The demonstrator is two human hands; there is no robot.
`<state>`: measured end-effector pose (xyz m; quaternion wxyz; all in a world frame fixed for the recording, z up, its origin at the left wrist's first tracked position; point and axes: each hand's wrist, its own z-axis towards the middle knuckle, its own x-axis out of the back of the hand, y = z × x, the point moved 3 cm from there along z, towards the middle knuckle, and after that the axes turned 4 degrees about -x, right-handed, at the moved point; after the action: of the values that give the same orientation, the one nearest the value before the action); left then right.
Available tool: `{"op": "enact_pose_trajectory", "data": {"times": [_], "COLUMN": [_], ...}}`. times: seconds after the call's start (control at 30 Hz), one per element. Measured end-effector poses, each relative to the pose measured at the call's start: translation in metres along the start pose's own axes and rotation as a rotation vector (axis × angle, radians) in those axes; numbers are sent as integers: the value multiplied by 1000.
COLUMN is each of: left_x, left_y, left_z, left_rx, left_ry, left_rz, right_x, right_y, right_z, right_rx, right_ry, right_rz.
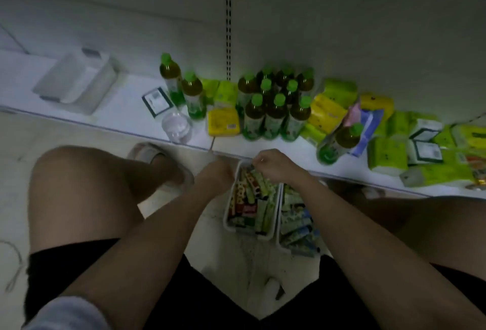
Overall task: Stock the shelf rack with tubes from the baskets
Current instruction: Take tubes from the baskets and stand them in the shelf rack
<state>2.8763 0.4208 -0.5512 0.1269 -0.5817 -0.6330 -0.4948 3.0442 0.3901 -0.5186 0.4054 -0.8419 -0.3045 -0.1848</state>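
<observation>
Tubes [249, 206] sit packed in two floor baskets [273, 235] at 6 o'clock of the shelf [118, 108]. Both hands [271, 165] hover at the far rim, grip hidden, can't tell. I'd pinch one tube, lift straight up.

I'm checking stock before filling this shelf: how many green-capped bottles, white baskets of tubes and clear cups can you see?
Green-capped brown drink bottles: 12
White plastic baskets of tubes: 2
Clear plastic cup: 1
Total: 15
</observation>
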Motion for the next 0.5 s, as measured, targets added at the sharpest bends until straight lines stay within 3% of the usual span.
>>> {"op": "enact_pose_trajectory", "data": {"times": [0.17,0.37,0.5], "left_x": [-65,-100,-115], "left_y": [-42,-46,-41], "left_z": [31,61,69], "left_rx": [94,185,223], "left_ry": [-70,-12,56], "left_rz": [24,-145,-100], "right_x": [-53,-103,-132], "right_y": [61,107,120], "right_z": [41,66,80], "right_rx": [-113,-278,-359], "right_ry": [-41,-137,-188], "right_rz": [-78,84,157]}}
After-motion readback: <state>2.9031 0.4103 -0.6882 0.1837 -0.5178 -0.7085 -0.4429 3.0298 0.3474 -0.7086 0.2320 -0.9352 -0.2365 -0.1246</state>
